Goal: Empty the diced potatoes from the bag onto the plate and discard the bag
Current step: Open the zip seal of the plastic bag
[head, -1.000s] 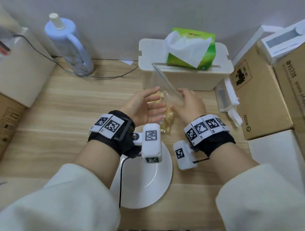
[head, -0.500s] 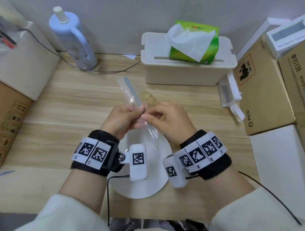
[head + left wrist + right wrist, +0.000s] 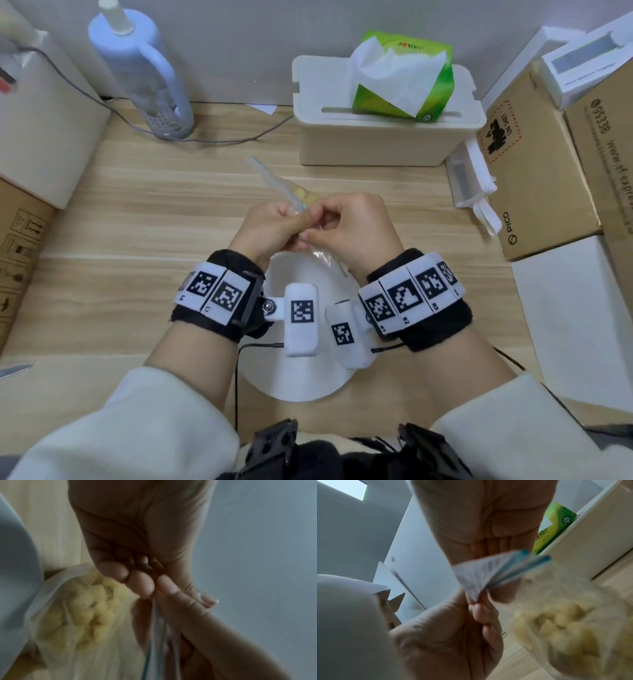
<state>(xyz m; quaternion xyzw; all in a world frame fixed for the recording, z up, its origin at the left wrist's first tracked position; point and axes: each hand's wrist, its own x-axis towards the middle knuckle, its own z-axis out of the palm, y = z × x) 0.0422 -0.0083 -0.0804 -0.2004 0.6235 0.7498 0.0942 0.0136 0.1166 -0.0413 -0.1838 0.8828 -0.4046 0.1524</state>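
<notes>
both hands, left hand [image 3: 270, 228] and right hand [image 3: 352, 229], pinch the bag [image 3: 89, 615] at its seal. better to peel the lips apart evenly, mouth over the plate [image 3: 301, 383].

Two hands [image 3: 270, 226] [image 3: 356, 229], one clear bag [image 3: 274, 181] of diced potatoes [image 3: 82, 609], one white plate [image 3: 308, 387]. Behind the plate: one cream box [image 3: 376, 144], one tissue pack [image 3: 400, 78], one bottle [image 3: 137, 68]. Right of it: two cardboard cartons [image 3: 534, 164] [image 3: 609, 144].

Clear, seemingly plastic bag [image 3: 274, 178]
</notes>
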